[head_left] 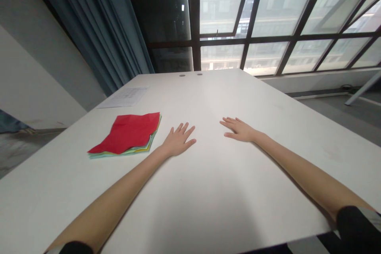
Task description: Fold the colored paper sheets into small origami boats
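Note:
My left hand [177, 140] lies flat on the white table [202, 190], palm down, with its fingers spread and nothing in it. Just left of it is a stack of folded cloths or thin sheets, with a red one [131, 133] on top. Green, yellow and light blue edges [139, 149] show beneath the red layer. My right hand [238, 129] also rests palm down on the table, fingers stretched out toward the left hand and holding nothing. A gap of bare tabletop separates the two hands.
A printed paper sheet [123, 97] lies near the table's far left edge. Two round cable holes [182, 75] sit at the far end. Beyond stand a blue curtain [98, 20] and large framed windows [224, 4]. A pale metal leg [361, 88] stands on the floor at right.

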A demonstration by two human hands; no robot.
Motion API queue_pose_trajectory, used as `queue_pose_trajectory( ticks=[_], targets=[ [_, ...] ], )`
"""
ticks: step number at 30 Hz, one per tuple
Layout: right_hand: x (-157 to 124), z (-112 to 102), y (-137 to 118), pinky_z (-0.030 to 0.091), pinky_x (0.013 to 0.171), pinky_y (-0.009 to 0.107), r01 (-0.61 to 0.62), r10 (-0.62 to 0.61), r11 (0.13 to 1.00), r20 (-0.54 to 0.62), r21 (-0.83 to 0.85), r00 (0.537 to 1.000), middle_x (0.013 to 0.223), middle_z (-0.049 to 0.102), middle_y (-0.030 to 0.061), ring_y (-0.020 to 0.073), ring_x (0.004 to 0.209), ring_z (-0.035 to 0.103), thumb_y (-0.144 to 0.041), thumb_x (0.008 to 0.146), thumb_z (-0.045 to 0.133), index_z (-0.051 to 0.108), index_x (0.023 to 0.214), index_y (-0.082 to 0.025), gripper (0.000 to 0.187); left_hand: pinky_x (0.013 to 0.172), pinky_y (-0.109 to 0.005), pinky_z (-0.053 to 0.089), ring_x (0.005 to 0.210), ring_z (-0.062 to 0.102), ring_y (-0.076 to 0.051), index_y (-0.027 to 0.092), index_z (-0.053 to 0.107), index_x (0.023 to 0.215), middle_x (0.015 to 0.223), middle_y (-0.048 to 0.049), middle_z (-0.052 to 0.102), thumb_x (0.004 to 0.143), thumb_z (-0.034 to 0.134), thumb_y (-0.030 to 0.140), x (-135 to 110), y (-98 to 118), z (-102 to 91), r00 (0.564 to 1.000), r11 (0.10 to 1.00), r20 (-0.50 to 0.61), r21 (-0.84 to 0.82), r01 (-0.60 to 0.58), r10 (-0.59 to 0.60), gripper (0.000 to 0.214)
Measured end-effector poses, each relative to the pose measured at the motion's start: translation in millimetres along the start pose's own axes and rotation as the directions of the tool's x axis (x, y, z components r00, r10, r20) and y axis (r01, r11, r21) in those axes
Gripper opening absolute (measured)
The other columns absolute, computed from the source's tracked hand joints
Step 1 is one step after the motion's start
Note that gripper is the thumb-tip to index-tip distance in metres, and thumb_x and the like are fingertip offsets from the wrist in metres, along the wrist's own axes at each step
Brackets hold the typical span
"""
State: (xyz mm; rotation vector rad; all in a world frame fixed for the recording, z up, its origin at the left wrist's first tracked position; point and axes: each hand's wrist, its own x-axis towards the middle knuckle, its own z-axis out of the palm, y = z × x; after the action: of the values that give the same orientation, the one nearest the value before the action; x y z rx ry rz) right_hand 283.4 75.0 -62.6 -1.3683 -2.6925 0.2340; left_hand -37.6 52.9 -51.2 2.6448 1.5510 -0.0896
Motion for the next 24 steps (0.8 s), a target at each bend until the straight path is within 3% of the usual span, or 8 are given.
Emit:
queue_pose_trajectory(
  ticks=[24],
  targets=[
    [1.1,0.0,-6.8,0.018,0.108,0.053,-0.016,0.016,1.0,-0.008,-0.006,1.0,0.149,0.024,0.0122,0.0278,0.136,0.023,-0.068,0.084,0.027,0.029,0.143,-0.021,0.075,0.105,-0.058,0.017,0.139,0.012,-0.033,0.028,0.019,0.144,0.152,-0.0103,0.013,0.086,0.015,0.067,-3.7,-3.8,1.7,1.0,1.0,-0.021,-0.014,-0.007,0.007,0.07]
  ],
)
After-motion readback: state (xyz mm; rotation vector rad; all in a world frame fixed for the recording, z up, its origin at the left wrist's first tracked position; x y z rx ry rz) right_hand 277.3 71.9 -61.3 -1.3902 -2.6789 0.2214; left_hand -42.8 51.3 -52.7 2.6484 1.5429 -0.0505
